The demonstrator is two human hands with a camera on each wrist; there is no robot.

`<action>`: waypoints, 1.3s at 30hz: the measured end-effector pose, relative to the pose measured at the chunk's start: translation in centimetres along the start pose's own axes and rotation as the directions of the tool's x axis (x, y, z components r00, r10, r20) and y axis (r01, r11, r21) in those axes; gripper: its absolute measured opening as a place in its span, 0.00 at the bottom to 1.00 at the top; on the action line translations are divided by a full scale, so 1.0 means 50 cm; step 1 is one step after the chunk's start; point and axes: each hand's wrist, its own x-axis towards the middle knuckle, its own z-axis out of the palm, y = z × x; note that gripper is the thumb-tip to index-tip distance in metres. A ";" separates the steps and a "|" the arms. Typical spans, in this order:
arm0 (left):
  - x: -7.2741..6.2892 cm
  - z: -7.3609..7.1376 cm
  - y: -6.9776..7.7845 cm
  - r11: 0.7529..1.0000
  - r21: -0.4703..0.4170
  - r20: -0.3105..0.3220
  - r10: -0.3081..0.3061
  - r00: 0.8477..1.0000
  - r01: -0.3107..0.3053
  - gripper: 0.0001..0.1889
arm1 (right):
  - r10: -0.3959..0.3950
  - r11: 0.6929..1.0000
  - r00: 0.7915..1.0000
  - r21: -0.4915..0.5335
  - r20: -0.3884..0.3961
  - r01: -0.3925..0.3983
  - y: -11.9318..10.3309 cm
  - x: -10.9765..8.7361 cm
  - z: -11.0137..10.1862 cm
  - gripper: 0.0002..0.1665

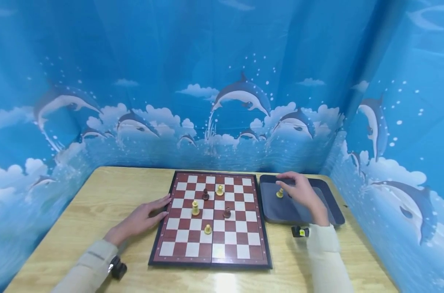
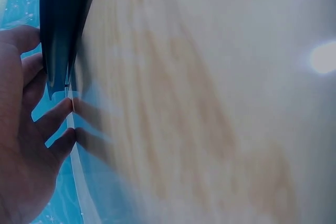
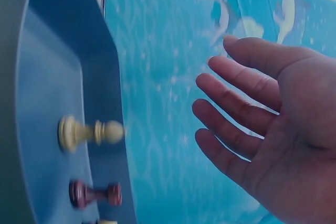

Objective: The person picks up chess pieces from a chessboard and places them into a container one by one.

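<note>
My left hand [image 1: 143, 219] touches the left edge of the chessboard [image 1: 211, 262], its fingertips at the dark frame. The left wrist view shows that hand [image 2: 23, 129] with its fingers at the board's side [image 2: 65, 30]. Over the dark tray [image 1: 280, 221] hovers my right hand [image 1: 302, 193], fingers apart and holding nothing. A cream pawn [image 1: 279, 193] stands in the tray by its fingertips. In the right wrist view, this pawn [image 3: 84, 132] is upright beside a dark red piece [image 3: 94, 194], perhaps a rook; another cream piece is cut off below.
On the board stand a tall cream piece [image 1: 195, 208], another cream piece [image 1: 219, 190], a small cream pawn [image 1: 208, 229] and two dark pieces, one farther back [image 1: 205, 194] and one right of centre [image 1: 227, 212]. A dolphin-print curtain [image 1: 222, 122] surrounds the wooden table [image 1: 97, 199].
</note>
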 end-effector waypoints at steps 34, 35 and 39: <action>0.001 0.002 -0.008 0.999 -0.002 -0.008 0.036 0.999 -0.036 0.30 | -0.274 0.961 0.818 0.173 0.506 0.215 -0.137 0.005 0.226 0.18; 0.001 0.002 -0.008 0.999 0.001 -0.010 0.038 0.999 -0.038 0.30 | -0.275 0.961 0.818 0.164 0.505 0.221 -0.135 0.007 0.227 0.17; 0.001 0.001 -0.005 1.000 -0.002 -0.012 0.027 1.000 -0.027 0.30 | -0.274 0.962 0.824 0.132 0.497 0.240 -0.134 0.009 0.230 0.15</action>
